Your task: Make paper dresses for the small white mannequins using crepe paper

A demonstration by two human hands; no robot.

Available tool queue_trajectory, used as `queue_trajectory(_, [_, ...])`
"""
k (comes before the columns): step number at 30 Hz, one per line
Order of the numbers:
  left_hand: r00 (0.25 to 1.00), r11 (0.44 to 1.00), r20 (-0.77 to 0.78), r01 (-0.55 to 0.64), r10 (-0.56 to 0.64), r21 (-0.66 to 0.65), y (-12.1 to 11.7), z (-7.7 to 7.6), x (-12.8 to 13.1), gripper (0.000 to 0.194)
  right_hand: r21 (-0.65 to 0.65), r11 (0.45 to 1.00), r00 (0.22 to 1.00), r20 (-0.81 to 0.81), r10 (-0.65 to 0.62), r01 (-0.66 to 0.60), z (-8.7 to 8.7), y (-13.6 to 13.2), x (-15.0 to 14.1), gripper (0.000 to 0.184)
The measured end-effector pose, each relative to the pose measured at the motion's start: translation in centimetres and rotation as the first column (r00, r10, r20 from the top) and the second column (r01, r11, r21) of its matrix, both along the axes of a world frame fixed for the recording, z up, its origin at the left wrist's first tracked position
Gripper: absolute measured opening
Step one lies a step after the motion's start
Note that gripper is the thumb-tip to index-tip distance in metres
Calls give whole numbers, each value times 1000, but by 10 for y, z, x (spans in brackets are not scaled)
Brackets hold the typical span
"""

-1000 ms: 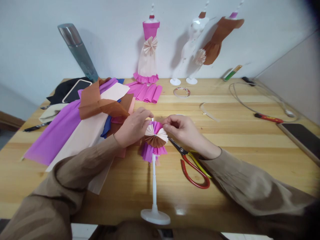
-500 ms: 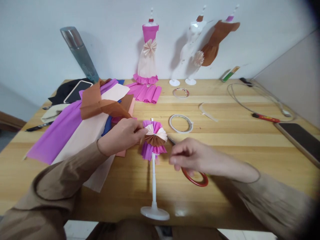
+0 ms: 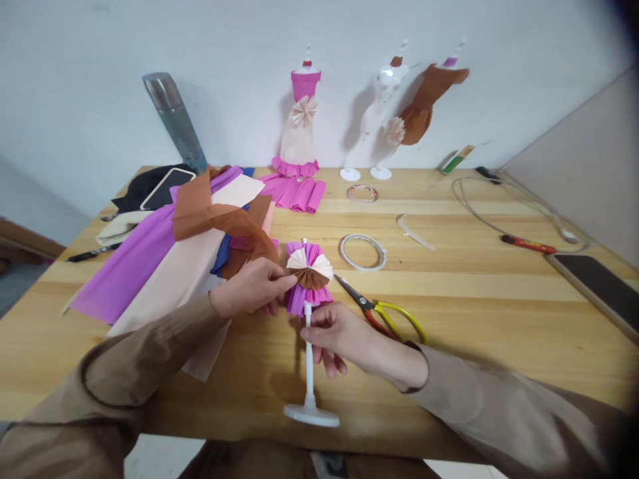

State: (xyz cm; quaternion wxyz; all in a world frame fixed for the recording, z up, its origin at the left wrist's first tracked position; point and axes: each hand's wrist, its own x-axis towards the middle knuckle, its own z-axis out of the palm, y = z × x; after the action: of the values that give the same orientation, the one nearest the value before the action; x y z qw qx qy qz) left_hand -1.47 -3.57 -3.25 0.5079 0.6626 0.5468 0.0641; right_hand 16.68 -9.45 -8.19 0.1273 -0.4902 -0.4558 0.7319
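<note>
A small white mannequin stand (image 3: 310, 372) stands upright at the table's front, dressed at its top in a pleated pink and purple paper skirt (image 3: 297, 299). On that skirt's front sits a round pleated paper rosette (image 3: 310, 277), half cream, half brown. My left hand (image 3: 252, 287) has thumb and forefinger closed at the left edge of the rosette and skirt; its other fingers are partly hidden. Thumb and fingers of my right hand (image 3: 344, 336) pinch the white pole just under the skirt. Scissors (image 3: 372, 307) with yellow and red handles lie just beyond my right hand.
Coloured crepe paper (image 3: 134, 266) is heaped on the left, before a flask (image 3: 177, 123). Dressed mannequins (image 3: 299, 136) stand along the wall. Tape rolls (image 3: 363, 253) lie mid-table; at right are a cable (image 3: 464, 206), a red-handled tool (image 3: 529, 244) and a phone (image 3: 599, 283).
My right hand has let go of the scissors, which now lie on the table, and has moved left onto the pole. My left hand has dropped slightly along the rosette's edge.
</note>
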Motion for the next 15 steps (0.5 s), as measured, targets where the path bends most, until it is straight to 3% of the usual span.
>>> queue_trajectory(4, [992,998,113,-54,50,32,4,16,-4,38,103,993,998,16,-63,61,4,7,4,31])
queue_trajectory(8, [994,964,106,-64,38,259,16,41,-9,38,382,921,986,114,-126,74,23,27,13,29])
queue_trajectory(10, [989,925,144,-69,16,375,27,49,-9,31,606,794,968,173,-180,39,32,40,17,27])
queue_trajectory(12, [963,907,266,-88,-28,412,41,51,-6,21,800,598,945,224,-240,-38,37,53,20,29])
queue_trajectory(14, [910,925,395,-38,-124,378,55,49,-1,26,897,423,915,272,-299,-129,37,64,23,31])
queue_trajectory(15, [873,933,453,4,-179,361,61,46,2,33,915,367,900,292,-325,-165,35,68,24,31])
